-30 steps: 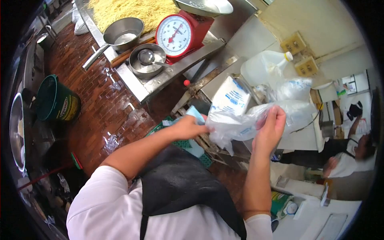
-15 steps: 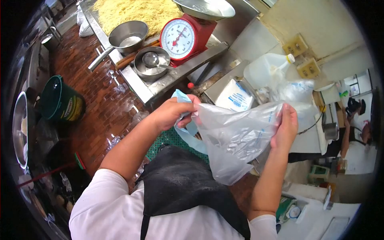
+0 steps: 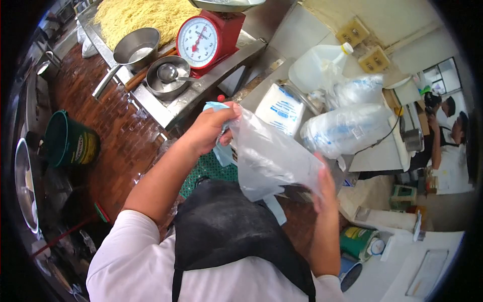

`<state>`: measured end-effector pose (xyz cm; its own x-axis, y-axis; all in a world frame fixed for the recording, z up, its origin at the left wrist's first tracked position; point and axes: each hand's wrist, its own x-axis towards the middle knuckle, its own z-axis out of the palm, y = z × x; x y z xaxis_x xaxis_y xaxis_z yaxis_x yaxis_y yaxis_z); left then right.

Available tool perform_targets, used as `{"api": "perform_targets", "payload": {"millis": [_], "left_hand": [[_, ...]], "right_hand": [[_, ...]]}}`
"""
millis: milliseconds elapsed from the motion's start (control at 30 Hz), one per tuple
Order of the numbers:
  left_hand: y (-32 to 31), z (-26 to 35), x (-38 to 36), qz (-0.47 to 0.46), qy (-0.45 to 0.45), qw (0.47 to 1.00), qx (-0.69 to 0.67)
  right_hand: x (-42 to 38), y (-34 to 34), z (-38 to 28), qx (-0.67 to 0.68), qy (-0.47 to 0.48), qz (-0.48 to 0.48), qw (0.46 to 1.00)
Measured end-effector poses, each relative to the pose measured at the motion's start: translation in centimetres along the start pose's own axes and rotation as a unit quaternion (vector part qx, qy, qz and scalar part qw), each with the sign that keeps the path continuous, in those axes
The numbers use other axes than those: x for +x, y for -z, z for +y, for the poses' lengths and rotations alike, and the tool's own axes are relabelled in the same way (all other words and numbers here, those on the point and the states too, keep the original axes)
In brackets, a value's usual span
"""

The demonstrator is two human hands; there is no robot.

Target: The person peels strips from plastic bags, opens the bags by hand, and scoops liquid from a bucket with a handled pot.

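A translucent plastic bag (image 3: 269, 153) stretches between my two hands in front of the black apron. My left hand (image 3: 214, 128) is closed on its upper left corner, thumb on top. A light blue strip (image 3: 222, 155) also runs out of that fist and hangs below it; its lower end shows under the bag. At the bag's right end, my right hand (image 3: 324, 189) is smeared by motion but closed on the edge. The bag looks flat, and whether its mouth is open cannot be made out.
Ahead, a metal table (image 3: 173, 113) bears yellow noodles (image 3: 146, 15), a red dial scale (image 3: 209, 40), a saucepan (image 3: 136, 48) and a bowl with a ladle (image 3: 168, 75). To the right are bag packs (image 3: 347, 128) and a plastic jug (image 3: 317, 68). Two people stand far right.
My right hand has moved down and left, so the bag slants and is less spread. My left hand keeps its hold. The view has shifted, showing more of the bag packs.
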<state>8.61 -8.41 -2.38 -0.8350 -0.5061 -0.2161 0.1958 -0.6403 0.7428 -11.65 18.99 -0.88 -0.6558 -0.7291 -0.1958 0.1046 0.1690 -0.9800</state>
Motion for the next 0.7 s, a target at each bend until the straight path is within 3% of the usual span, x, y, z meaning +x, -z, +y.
{"api": "perform_targets", "payload": {"millis": [33,133,233,267,367,500,533,600,700], "left_hand": [[0.1,-0.2,0.1,0.01,0.002,1.0,-0.014],[0.8,-0.8,0.1,0.021,0.014,0.999,-0.041],[1.3,-1.3,0.4,0.006,0.029,0.997,-0.075],[1.1,-1.4,0.5,0.013,0.038,0.996,-0.08],[0.6,-1.4,0.4,0.026,0.041,0.995,-0.086],[1.0,-1.8,0.6,0.037,0.036,0.988,-0.148],[1.5,-1.8,0.7,0.005,0.05,0.989,-0.139],[1.1,-1.7,0.7,0.055,0.051,0.987,-0.139],[1.5,-2.2,0.8,0.078,0.043,0.986,-0.141]], "right_hand": [[-0.6,-0.2,0.9,0.122,-0.081,-0.034,0.989],[-1.7,-1.4,1.4,0.329,-0.064,-0.214,0.918],[-1.5,-1.6,2.8,0.362,-0.08,-0.266,0.89],[-1.2,-1.5,3.6,0.3,-0.14,-0.233,0.915],[-0.6,-3.6,4.6,0.221,-0.141,-0.189,0.946],[-0.2,-4.3,4.5,0.265,-0.176,-0.19,0.929],[-0.5,-4.5,4.2,0.232,-0.178,-0.149,0.944],[-1.4,-5.1,3.1,0.163,-0.18,-0.069,0.968],[-3.1,-5.3,2.2,0.245,-0.177,-0.105,0.947]]}}
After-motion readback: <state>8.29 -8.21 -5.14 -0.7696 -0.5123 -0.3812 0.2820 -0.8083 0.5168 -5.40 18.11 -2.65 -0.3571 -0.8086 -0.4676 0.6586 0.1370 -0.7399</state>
